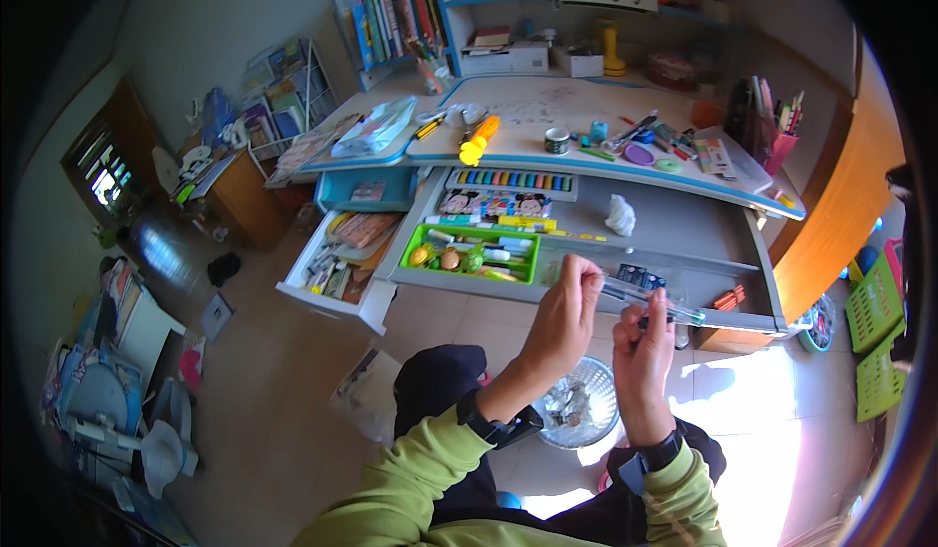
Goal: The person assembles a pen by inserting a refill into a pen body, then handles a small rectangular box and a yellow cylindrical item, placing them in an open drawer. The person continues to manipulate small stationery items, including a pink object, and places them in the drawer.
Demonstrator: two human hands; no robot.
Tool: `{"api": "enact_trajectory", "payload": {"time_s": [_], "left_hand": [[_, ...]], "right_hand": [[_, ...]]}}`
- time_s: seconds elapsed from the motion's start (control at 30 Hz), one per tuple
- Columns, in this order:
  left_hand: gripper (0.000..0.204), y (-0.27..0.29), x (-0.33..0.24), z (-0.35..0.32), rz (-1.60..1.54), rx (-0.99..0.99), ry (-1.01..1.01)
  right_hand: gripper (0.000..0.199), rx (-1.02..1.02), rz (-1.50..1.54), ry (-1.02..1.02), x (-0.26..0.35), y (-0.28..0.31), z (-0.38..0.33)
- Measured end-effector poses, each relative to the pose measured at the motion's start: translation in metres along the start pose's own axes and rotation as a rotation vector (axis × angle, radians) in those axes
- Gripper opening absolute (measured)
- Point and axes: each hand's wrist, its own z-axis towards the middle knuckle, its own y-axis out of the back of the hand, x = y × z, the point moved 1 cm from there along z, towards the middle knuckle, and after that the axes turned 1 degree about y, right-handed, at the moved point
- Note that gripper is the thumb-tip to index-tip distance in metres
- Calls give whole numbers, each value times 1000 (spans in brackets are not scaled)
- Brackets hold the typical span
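Left hand (570,305): pinched on clear pen (625,291), before open drawer (684,237).
Right hand (645,344): closed on this pen also.
Green tray (535,262): markers (513,242) already inside.
Desktop (606,107): from here, I see pens (635,129) still loose.

The pen (625,292) is clear with a green end, the sleeves (403,479) lime, the tray (459,273) bright green, the worktop (576,103) pale with blue edging.

Shelved books (397,21) (many-coloured), green crates (874,303)
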Motion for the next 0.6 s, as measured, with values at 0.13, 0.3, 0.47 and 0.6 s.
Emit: {"api": "enact_trajectory", "payload": {"time_s": [0.13, 0.3, 0.47, 0.6], "left_hand": [[17, 2, 3, 11, 171, 20, 6], [12, 2, 4, 12, 42, 109, -36], [9, -1, 5, 9, -129, 138, -34], [8, -7, 2, 7, -99, 59, -32]], "right_hand": [[14, -14, -29, -1, -6, 0, 2], [15, -14, 8, 21, -1, 2, 5], [16, -2, 21, -19, 6, 8, 7], [16, 7, 44, -15, 3, 7, 6]]}}
